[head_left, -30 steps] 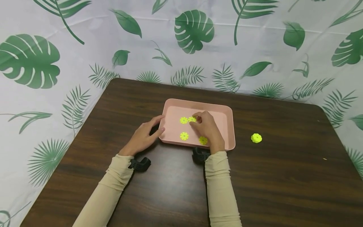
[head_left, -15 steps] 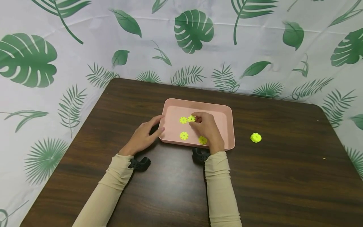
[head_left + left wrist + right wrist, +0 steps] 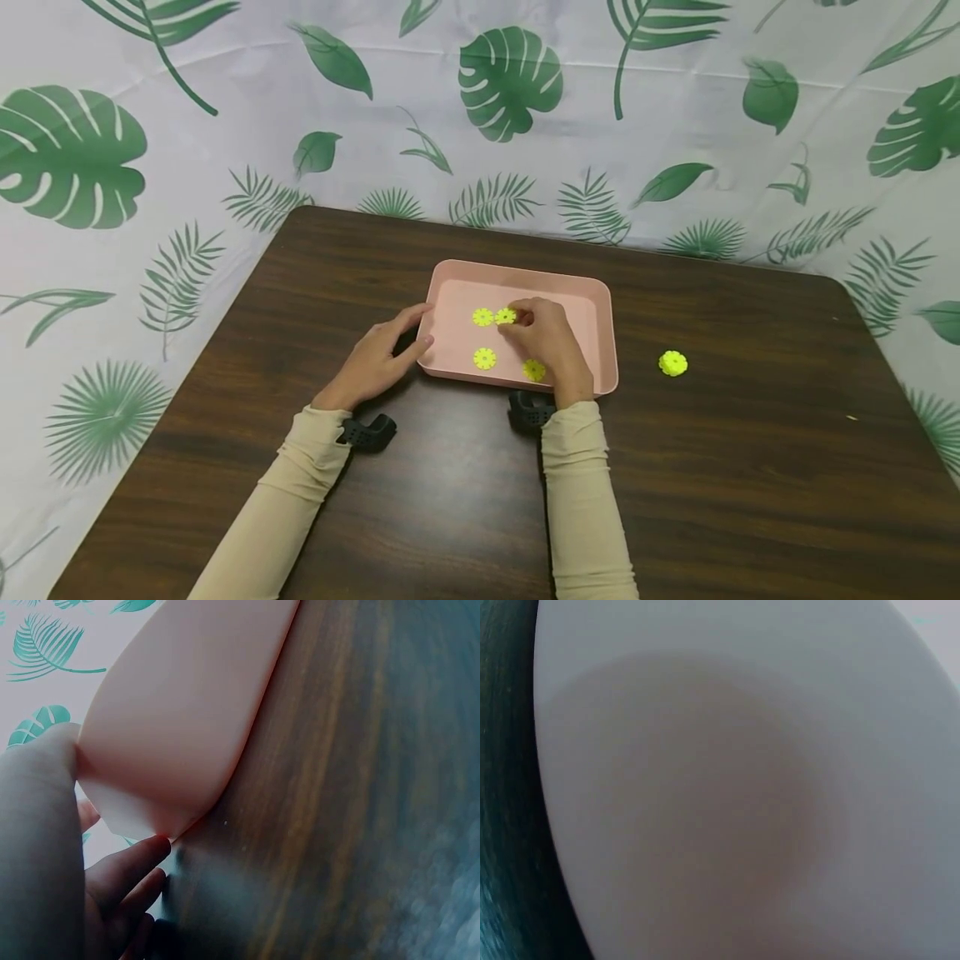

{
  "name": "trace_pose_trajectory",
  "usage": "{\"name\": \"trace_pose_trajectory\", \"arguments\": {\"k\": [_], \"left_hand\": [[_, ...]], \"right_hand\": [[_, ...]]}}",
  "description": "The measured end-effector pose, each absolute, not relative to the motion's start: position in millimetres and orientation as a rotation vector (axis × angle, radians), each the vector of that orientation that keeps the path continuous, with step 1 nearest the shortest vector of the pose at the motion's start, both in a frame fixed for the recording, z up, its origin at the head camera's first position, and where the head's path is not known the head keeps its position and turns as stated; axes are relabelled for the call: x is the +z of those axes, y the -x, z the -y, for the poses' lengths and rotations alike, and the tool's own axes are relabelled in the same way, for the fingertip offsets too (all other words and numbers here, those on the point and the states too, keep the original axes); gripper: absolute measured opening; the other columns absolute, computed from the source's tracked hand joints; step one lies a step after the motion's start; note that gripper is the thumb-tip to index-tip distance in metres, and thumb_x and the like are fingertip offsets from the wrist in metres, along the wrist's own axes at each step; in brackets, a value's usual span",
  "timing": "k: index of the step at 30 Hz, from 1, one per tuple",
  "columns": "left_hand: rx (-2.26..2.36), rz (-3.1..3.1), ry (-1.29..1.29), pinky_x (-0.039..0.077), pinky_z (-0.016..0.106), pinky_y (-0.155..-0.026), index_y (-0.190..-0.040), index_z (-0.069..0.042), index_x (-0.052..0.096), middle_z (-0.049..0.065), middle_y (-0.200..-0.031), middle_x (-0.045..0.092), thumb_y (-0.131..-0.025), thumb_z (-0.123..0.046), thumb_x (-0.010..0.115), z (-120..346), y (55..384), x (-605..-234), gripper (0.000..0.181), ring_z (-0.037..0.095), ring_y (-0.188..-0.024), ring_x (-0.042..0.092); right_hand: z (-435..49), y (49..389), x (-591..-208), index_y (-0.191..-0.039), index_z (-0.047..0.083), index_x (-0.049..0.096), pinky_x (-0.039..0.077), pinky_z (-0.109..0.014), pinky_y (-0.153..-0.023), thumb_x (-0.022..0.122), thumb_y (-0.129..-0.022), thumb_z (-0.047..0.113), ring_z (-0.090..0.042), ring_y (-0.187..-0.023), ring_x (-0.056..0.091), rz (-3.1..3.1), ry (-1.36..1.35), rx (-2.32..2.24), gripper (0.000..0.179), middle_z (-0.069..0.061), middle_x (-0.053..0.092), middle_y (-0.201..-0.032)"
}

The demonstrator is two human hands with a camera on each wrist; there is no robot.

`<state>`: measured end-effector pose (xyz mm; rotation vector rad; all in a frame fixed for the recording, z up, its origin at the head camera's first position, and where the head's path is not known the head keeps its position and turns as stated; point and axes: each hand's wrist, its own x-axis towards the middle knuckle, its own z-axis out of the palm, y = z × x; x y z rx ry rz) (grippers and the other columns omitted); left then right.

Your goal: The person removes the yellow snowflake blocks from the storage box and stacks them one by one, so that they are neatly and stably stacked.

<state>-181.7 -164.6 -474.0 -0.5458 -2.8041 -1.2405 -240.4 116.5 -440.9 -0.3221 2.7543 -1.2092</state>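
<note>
A tray is apparently steadied by the left hand, fingers apart; a yellow disc is pinched by the right hand's fingers.

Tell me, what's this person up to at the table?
A person's right hand holds a yellow flower-shaped piece in the pink tray, close beside another piece. Two more pieces lie along the tray's near side, and a small pile sits on the table to the right. The left hand rests on the tray's left end.

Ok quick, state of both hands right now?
Left hand: holding the pink tray by its rim.
Right hand: pinching a yellow disc.
</note>
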Motion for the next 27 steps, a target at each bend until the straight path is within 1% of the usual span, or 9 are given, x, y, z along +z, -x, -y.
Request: {"name": "trace_pose_trajectory", "arguments": {"k": [5, 7, 9, 12, 14, 16, 19, 22, 27], "left_hand": [[-1.247, 2.803, 0.546, 0.031, 0.058, -0.118, -0.16, -0.025, 0.038, 0.008, -0.157, 0.05, -0.107, -0.045, 0.053, 163.5, 181.4, -474.5, 0.059, 0.031, -0.145, 0.044], [-1.248, 2.803, 0.54, 0.032, 0.058, -0.118, -0.16, -0.025, 0.038, 0.008, -0.157, 0.05, -0.107, -0.045, 0.054, 163.5, 181.1, -474.4, 0.059, 0.032, -0.145, 0.044], [-1.248, 2.799, 0.539, 0.032, 0.059, -0.117, -0.16, -0.025, 0.039, 0.009, -0.156, 0.05, -0.107, -0.044, 0.054, 163.3, 181.1, -474.5, 0.059, 0.032, -0.146, 0.044], [-1.247, 2.802, 0.532, 0.031, 0.06, -0.117, -0.16, -0.025, 0.039, 0.008, -0.157, 0.049, -0.107, -0.045, 0.054, 162.7, 181.1, -474.3, 0.059, 0.033, -0.146, 0.043], [-1.251, 2.804, 0.534, 0.031, 0.06, -0.117, -0.16, -0.025, 0.038, 0.008, -0.157, 0.049, -0.107, -0.045, 0.054, 162.5, 181.3, -474.5, 0.059, 0.033, -0.146, 0.043], [-1.257, 2.805, 0.537, 0.031, 0.06, -0.118, -0.161, -0.025, 0.038, 0.009, -0.158, 0.048, -0.107, -0.045, 0.054, 162.1, 181.6, -474.9, 0.059, 0.032, -0.147, 0.042], [-1.263, 2.806, 0.535, 0.031, 0.059, -0.118, -0.161, -0.026, 0.038, 0.008, -0.158, 0.048, -0.107, -0.046, 0.054, 161.4, 181.8, -475.5, 0.06, 0.031, -0.147, 0.042], [-1.266, 2.807, 0.532, 0.031, 0.059, -0.118, -0.161, -0.026, 0.037, 0.009, -0.157, 0.048, -0.107, -0.046, 0.053, 161.2, 181.6, -476.2, 0.059, 0.031, -0.147, 0.042], [-1.281, 2.807, 0.54, 0.03, 0.061, -0.118, -0.161, -0.026, 0.037, 0.009, -0.158, 0.048, -0.107, -0.045, 0.053, 161.5, 179.8, -474.6, 0.059, 0.033, -0.147, 0.041]], "right_hand": [[-127.9, 236.3, -435.4, -0.123, 0.001, 0.072, 0.051, -0.037, -0.08, 0.08, -0.093, 0.016, -0.027, -0.088, 0.058, -2.784, 0.367, -1.204, 0.034, -0.013, 0.066, -0.099], [-135.1, 234.1, -430.2, -0.12, 0.001, 0.073, 0.051, -0.037, -0.079, 0.081, -0.092, 0.016, -0.027, -0.087, 0.059, -2.823, 0.4, -1.222, 0.032, -0.013, 0.067, -0.098], [-143.8, 232.7, -423.9, -0.114, 0.0, 0.075, 0.051, -0.038, -0.076, 0.083, -0.09, 0.012, -0.028, -0.085, 0.059, -2.868, 0.456, -1.279, 0.028, -0.013, 0.066, -0.095], [-160.6, 230.0, -414.6, -0.113, 0.001, 0.075, 0.051, -0.04, -0.075, 0.082, -0.089, 0.007, -0.03, -0.083, 0.059, -2.933, 0.514, -1.34, 0.026, -0.014, 0.065, -0.092], [-172.5, 227.3, -409.9, -0.116, 0.001, 0.075, 0.051, -0.04, -0.076, 0.082, -0.09, 0.007, -0.03, -0.083, 0.058, -2.97, 0.495, -1.348, 0.028, -0.015, 0.063, -0.092], [-186.3, 223.1, -407.0, -0.12, 0.002, 0.073, 0.05, -0.04, -0.077, 0.081, -0.092, 0.01, -0.029, -0.085, 0.058, -3.007, 0.415, -1.323, 0.031, -0.015, 0.062, -0.094], [-208.2, 217.1, -406.7, -0.122, -0.001, 0.073, 0.047, -0.037, -0.077, 0.08, -0.093, 0.014, -0.028, -0.086, 0.056, -3.055, 0.265, -1.326, 0.033, -0.016, 0.062, -0.095], [-231.4, 212.5, -410.4, -0.12, -0.005, 0.073, 0.044, -0.029, -0.074, 0.081, -0.092, 0.013, -0.024, -0.084, 0.054, -3.094, 0.133, -1.379, 0.034, -0.019, 0.062, -0.095], [-270.7, 201.6, -422.7, -0.119, -0.006, 0.073, 0.041, -0.016, -0.067, 0.081, -0.092, 0.017, -0.012, -0.079, 0.053, -3.095, -0.125, -1.437, 0.036, -0.016, 0.064, -0.096]]}}
